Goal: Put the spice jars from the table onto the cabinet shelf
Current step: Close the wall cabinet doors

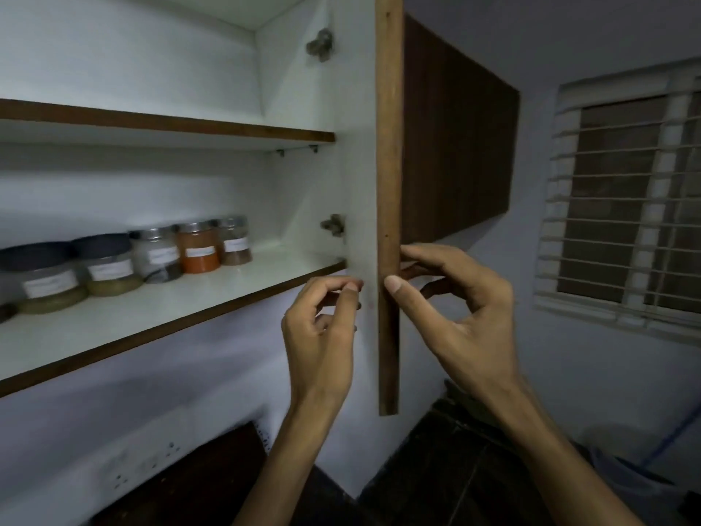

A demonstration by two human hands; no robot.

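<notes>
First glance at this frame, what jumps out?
Both hands at centre on the open cabinet door: the right hand pinches its brown edge, and the left hand sits at its white inner face with fingers curled. At left, a row of labelled spice jars stands on the lower shelf, the orange jar standing out.

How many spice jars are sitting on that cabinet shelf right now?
5, in a row along the lower shelf: two dark-lidded jars at the left, then a pale-and-dark jar, an orange jar and a brown jar. More may lie beyond the left edge.
</notes>
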